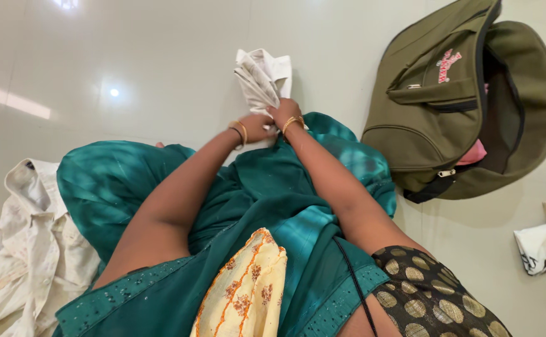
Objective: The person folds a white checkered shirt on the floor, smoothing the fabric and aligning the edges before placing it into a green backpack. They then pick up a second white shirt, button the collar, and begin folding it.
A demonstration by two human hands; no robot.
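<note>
— Both hands grip one thing?

— Yes. Her left hand and right hand are closed side by side on the near end of a folded white cloth, which lies on the pale floor just past her teal-draped lap.

— And beyond the grip?

— Right of it, an open olive backpack with pink fabric inside. Farther right, a white printed cloth. Far left, a cream shirt lies crumpled.
</note>
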